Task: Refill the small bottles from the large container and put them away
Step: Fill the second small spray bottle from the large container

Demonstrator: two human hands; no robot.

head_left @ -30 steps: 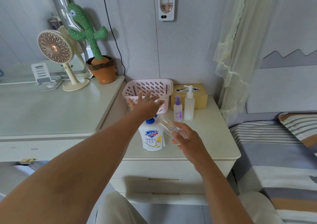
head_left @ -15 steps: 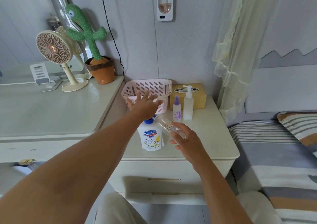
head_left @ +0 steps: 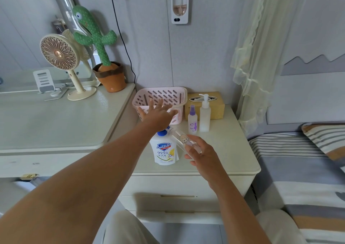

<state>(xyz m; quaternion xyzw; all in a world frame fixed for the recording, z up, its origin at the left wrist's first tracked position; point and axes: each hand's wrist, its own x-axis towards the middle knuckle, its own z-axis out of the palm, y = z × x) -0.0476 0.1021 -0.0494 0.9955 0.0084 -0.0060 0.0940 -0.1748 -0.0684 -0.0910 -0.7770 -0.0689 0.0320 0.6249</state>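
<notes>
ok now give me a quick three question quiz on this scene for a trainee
1. True or false: the right hand holds the clear cartoon bottle.
2. The blue-capped refill container is: A standing upright, B lying flat, C lifted in the air?
3. Fill in: the left hand, fingers spread, reaches toward the pink ____.
Key: 1 true; 2 A; 3 basket.
</notes>
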